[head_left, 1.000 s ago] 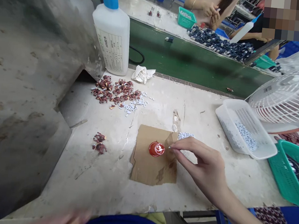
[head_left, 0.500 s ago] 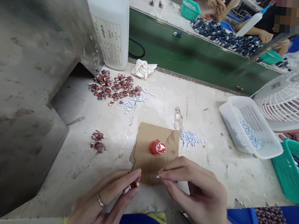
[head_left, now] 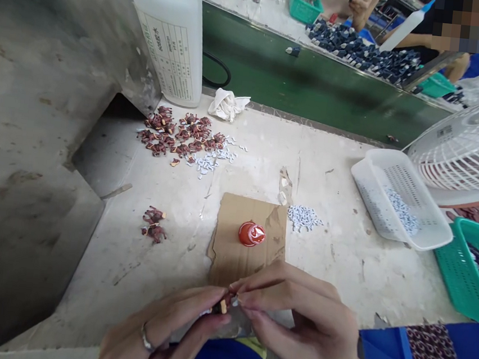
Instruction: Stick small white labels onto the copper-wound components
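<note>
Item: small dark-red moulded piece with a tan tip (head_left: pixel 222 306), at the table's near edge, just below the torn brown cardboard sheet (head_left: pixel 232 258). I see my left hand (head_left: pixel 157 332) pinching it, and my right hand (head_left: pixel 310 327) with its fingertips nipped onto its tip.

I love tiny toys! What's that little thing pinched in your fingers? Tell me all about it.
The small piece is dark reddish-brown with a tan end. The left hand pinches it between thumb and forefinger; fingertips of the right hand touch its other side. It is held just in front of the cardboard. Fingers hide most of it.
</note>
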The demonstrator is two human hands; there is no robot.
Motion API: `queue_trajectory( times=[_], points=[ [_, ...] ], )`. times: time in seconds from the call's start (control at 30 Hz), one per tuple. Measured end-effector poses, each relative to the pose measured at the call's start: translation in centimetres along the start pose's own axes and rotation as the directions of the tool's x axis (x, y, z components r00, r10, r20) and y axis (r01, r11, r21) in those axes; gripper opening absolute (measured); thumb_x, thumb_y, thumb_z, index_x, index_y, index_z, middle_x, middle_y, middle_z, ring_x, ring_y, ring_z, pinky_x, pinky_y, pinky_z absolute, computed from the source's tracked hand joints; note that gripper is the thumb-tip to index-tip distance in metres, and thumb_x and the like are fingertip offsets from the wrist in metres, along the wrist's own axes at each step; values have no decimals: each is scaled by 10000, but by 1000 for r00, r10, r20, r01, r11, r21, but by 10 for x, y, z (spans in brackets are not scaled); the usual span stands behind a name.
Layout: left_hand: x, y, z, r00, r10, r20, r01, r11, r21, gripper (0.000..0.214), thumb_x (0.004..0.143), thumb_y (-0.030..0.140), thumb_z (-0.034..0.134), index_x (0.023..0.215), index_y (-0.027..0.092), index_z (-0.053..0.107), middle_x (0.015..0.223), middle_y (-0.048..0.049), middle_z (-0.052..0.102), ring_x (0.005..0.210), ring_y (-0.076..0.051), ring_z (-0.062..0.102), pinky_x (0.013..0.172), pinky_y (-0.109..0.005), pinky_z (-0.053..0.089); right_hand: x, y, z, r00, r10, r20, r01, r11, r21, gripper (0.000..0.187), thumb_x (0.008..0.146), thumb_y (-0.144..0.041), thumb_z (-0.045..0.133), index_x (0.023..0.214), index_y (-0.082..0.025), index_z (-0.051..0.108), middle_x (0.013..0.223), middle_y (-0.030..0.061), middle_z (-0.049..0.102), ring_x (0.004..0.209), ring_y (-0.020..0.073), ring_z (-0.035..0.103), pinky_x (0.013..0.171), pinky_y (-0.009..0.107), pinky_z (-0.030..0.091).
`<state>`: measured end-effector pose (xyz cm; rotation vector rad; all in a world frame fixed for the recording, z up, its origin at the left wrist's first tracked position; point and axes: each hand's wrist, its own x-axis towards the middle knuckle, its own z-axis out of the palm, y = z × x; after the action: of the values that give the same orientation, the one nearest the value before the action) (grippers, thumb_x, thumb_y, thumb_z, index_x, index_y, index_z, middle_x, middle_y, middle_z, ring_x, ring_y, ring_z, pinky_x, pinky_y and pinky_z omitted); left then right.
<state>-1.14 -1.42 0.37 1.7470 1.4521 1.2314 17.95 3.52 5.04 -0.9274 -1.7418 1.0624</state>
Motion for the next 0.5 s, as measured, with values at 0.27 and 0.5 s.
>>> queue_trajectory(
  times=[0.27,0.5],
  points=[
    [-2,4,6,996,-62,-61,60,997,-38,246,896,165,693,1086,322,693,1046,162,749,822,-7,731,821,-38,572,-2,1,3,1000,-11,2,12,999,-34,285,865,11,669,1060,-177,756,947,77,784,846,159,775,720,230,666],
    [1,4,3,999,-25,-36,24,1000,-11,243,881,178,722,1085,303,681,1055,153,749,855,-1,731,878,-29,557,-2,3,3,1000,-29,6,30,999,-40,225,859,21,673,1013,-121,756,923,103,777,848,153,774,737,204,654]
  ],
)
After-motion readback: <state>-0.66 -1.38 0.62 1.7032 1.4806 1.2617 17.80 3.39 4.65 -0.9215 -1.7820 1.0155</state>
